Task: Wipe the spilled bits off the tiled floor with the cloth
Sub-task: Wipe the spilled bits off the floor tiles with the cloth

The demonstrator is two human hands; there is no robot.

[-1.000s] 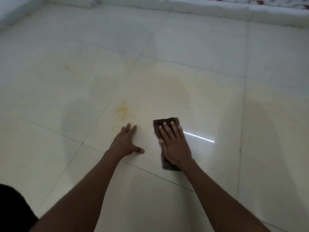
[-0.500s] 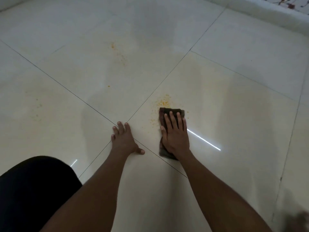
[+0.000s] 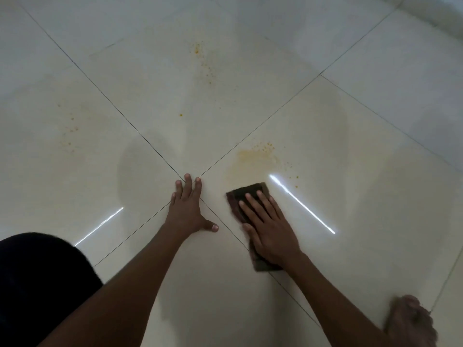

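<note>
Cloth (image 3: 250, 196) position first: dark, folded, flat on the tiled floor (image 3: 375, 83), pinned under the right hand (image 3: 269, 229). Fingers of that hand lie straight and spread across the fabric, pressing rather than gripping. Left hand (image 3: 186, 206) is flat on the tile with fingers extended, thumb splayed, holding nothing; it sits over the crossing of four grout lines and looks like a brace.

Change against half a second back: cloth has been drawn toward the person, off the orange crumb patch it was touching. In its wake is a yellowish smear (image 3: 253, 156) just beyond the cloth's far edge, with loose orange specks (image 3: 292, 175) along its rim. Judgement: the pass spread the residue more than it lifted it; this patch likely needs another stroke.

Further spill untouched: a trail of orange bits (image 3: 204, 63) on the far tile, one lone crumb (image 3: 180, 115) nearer, faint scatter (image 3: 70, 128) on the left tile. Task is early to midway.

Surface: glossy pale tiles, thin dark grout, two bright streak reflections. A bare foot (image 3: 411, 324) shows bottom right, blurred; dark clothing (image 3: 37, 284) bottom left. Pale raised edge at top right corner.
</note>
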